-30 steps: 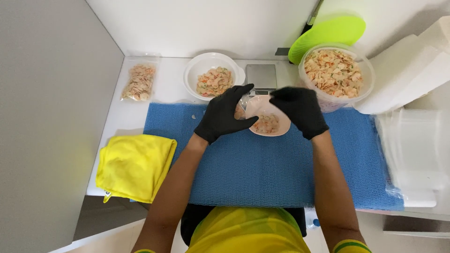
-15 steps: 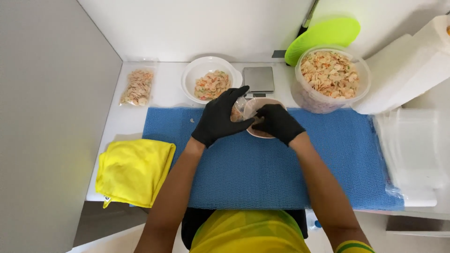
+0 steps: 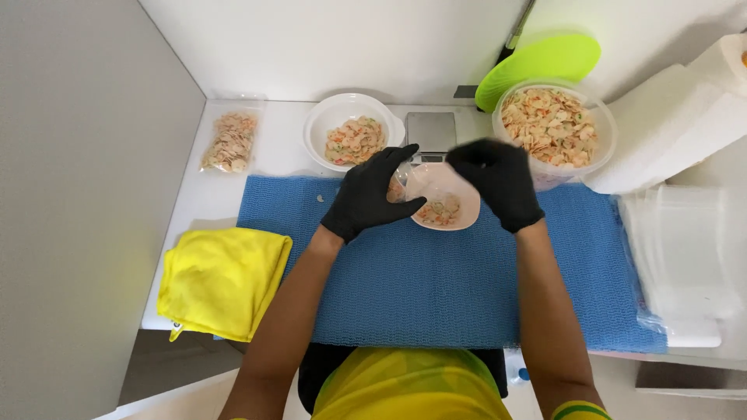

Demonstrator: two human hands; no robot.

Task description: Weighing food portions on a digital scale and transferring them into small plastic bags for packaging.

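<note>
So the small clear plastic bag (image 3: 436, 198) sits in the middle of the blue mat (image 3: 436, 288), a bit toward the far edge, with a little heap of pale, orange-flecked snack pieces pooled at its near end. The left hand (image 3: 372, 194), in a black glove, is mostly spread, thumb and fingers hooked around the bag's left rim to keep the mouth open. The right hand (image 3: 498, 180) hangs just over the bag's right side with fingers bunched together; it looks like it's pinching a few pieces, but the glove hides that, so I can't say for sure. That bag looks super light and floppy, thin film that's slick against gloves and collapses if you let go, so grab it by the rim, not the belly. The pieces look brittle, so squeezing would probably crush them. Farther back on the bench (image 3: 233, 187): a white bowl (image 3: 352, 128), a small scale (image 3: 432, 132), a big clear tub (image 3: 554, 128), and a filled bag (image 3: 229, 142) far left.
</note>
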